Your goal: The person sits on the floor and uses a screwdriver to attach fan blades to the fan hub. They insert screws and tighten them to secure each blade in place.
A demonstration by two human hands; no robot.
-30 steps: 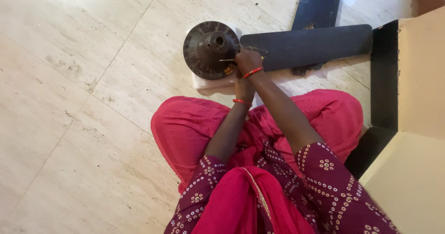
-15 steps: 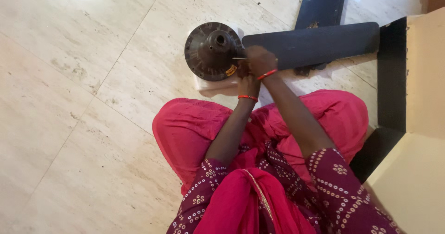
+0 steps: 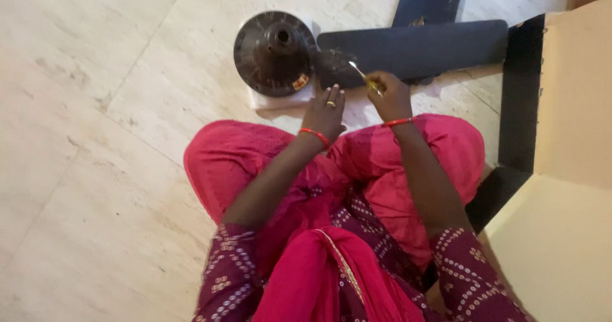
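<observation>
A round dark brown fan motor housing (image 3: 274, 53) lies on a white pad (image 3: 275, 98) on the floor ahead of my knees. A dark fan blade (image 3: 421, 49) reaches right from it. My right hand (image 3: 389, 95) holds a thin yellow-handled screwdriver (image 3: 363, 76), its metal tip pointing up-left toward the blade's bracket end (image 3: 335, 68). My left hand (image 3: 325, 111), fingers spread, rests flat on the floor just below the housing's right edge, holding nothing.
A second dark blade (image 3: 428, 0) lies at the top, angled away. A cream-coloured cabinet with a black edge (image 3: 519, 99) stands close on the right. Pale marble floor tiles (image 3: 108, 105) stretch to the left. My pink-clothed knees (image 3: 357, 156) sit just behind the hands.
My right hand has drawn the screwdriver back from the housing, to the right. My left hand has come off the housing and now lies flat with fingers spread.
</observation>
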